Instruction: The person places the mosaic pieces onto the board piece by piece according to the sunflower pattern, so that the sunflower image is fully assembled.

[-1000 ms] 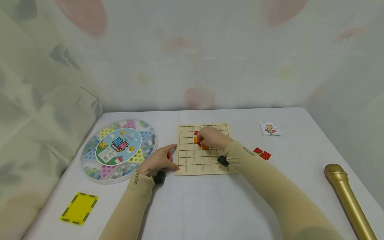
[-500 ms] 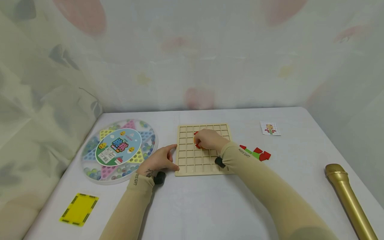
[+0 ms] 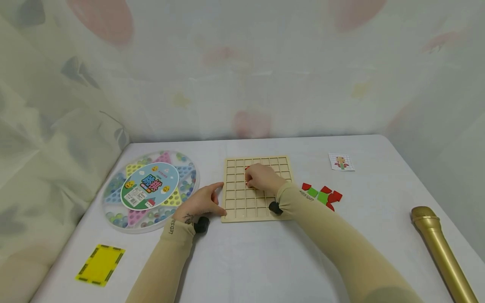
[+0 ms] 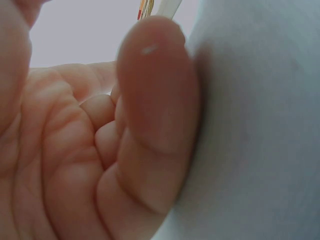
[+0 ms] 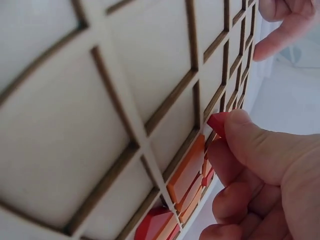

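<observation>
A light wooden grid board lies on the white table. My right hand is over its upper middle, thumb and index finger pinching a small red tile at one of the cells. Orange tiles and another red tile sit in cells close by, mostly covered by the hand in the head view. At the board's left edge, my left hand touches the rim with outstretched index finger and thumb. Its other fingers are bent in the left wrist view.
Right of the board lie several red and green tiles, partly beside my sleeve. A small picture card is farther back. A gold microphone lies far right. On the left are a round marble game and a yellow card.
My right hand has shifted slightly left and toward me over the board, and its forearm has swung left, uncovering more red and green tiles. The left hand has stayed in place.
</observation>
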A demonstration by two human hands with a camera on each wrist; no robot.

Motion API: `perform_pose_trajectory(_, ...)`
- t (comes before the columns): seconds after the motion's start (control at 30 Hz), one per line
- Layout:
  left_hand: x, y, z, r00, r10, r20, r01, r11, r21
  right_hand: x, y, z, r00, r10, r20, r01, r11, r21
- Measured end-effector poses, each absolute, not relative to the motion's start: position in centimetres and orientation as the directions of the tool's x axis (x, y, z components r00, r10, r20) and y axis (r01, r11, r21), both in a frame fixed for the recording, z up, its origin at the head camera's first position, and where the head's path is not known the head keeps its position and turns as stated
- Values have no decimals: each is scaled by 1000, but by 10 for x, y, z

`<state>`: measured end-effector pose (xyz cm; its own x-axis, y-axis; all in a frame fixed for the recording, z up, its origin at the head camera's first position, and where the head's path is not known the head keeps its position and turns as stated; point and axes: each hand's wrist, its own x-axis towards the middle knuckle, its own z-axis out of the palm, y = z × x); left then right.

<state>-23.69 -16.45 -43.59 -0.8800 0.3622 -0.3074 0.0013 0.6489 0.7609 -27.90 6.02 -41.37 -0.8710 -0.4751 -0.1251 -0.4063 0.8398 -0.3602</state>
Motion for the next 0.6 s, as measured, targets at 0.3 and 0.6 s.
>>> perform_pose_trajectory(0.3,-237,-164,-436,-884,350,-310,-11,648,761,-278,62,-414,-885,-451,-117,-374,837,-400)
perform_pose_trajectory(0.6,-237,-163,-437,-884,345,-316,-11,660,751,-280,64,-418,-894,-429,-126,-351,848,-397)
